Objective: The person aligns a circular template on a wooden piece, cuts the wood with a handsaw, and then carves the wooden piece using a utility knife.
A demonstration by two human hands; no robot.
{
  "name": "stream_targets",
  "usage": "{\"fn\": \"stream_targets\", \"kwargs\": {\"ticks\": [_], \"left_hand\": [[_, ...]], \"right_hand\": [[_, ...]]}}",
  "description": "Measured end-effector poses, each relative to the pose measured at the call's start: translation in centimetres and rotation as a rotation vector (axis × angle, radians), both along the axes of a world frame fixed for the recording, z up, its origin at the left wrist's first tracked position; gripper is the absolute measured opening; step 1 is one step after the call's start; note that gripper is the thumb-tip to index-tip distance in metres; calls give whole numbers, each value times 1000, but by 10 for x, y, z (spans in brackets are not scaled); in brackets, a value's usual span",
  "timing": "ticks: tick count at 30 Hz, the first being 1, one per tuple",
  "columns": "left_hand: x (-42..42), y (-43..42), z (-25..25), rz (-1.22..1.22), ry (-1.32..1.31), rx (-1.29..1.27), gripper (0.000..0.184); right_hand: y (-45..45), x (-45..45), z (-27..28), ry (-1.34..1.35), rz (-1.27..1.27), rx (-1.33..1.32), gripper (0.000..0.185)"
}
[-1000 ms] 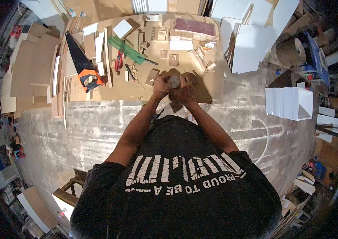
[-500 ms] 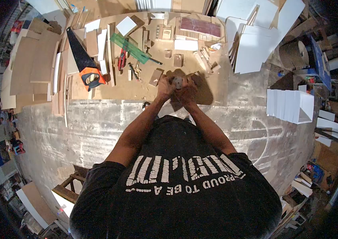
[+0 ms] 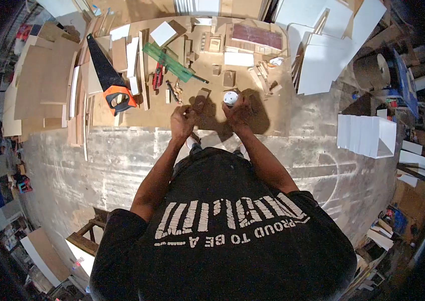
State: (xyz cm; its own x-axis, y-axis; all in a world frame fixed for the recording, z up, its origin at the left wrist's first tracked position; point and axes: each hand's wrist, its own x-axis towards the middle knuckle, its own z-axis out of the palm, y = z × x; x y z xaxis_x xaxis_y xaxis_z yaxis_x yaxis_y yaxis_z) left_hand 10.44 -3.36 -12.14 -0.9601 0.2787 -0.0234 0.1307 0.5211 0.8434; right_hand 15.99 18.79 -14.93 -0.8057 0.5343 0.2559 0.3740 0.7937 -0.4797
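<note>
My right hand (image 3: 238, 112) grips a small round white piece (image 3: 230, 98) with dark spots on its face, above the brown board (image 3: 137, 119). To its left, my left hand (image 3: 183, 120) hovers near the board's front edge with its fingertips pressed together; whatever may be between them is too small to name. A small brown wood block (image 3: 201, 98) lies between and beyond the hands, and another block (image 3: 229, 78) lies farther back. Close to my left hand are a dark slim tool (image 3: 172, 92) and some wood bits.
An orange-handled saw (image 3: 117, 99), a red tool (image 3: 158, 75), a green transparent strip (image 3: 167, 61) and wood strips lie on the left of the board. A dark red panel (image 3: 256, 36) is at the back. White panels (image 3: 325, 60) stand at right, near a white box-like stack (image 3: 365, 135).
My left hand has moved left, away from the round piece. The piece stays in my right hand, its white face now turned up to view. The camera view has shifted slightly.
</note>
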Motion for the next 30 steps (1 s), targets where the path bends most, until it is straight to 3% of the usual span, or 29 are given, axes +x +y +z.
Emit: {"fn": "stream_targets", "kwargs": {"ticks": [2, 6, 9, 12, 15, 18, 21, 26, 29, 30], "left_hand": [[9, -18, 9, -18, 116, -73, 28], [26, -46, 9, 169, 29, -29, 23], [38, -65, -6, 238, -33, 55, 21], [48, -67, 13, 267, -65, -41, 20], [52, -68, 22, 272, -82, -49, 21], [57, -73, 30, 295, -65, -70, 21], [63, -83, 28, 330, -64, -16, 22], [75, -102, -2, 363, -193, 61, 29], [73, -91, 12, 322, -268, 80, 31], [70, -86, 13, 291, -269, 102, 31]], "right_hand": [[0, 6, 10, 67, 30, -49, 62], [19, 9, 44, 270, 110, -75, 48], [48, -6, 41, 178, 122, -284, 37], [75, -44, 37, 19, 215, -164, 36], [52, -80, 79, -179, 172, -239, 41], [39, -98, 74, -357, 214, 34, 44], [55, -111, 28, -261, 297, 90, 44], [89, -111, 7, -22, 204, -789, 24], [106, -94, 47, 95, 193, -1791, 35], [111, -85, 58, 101, 236, -1872, 44]]}}
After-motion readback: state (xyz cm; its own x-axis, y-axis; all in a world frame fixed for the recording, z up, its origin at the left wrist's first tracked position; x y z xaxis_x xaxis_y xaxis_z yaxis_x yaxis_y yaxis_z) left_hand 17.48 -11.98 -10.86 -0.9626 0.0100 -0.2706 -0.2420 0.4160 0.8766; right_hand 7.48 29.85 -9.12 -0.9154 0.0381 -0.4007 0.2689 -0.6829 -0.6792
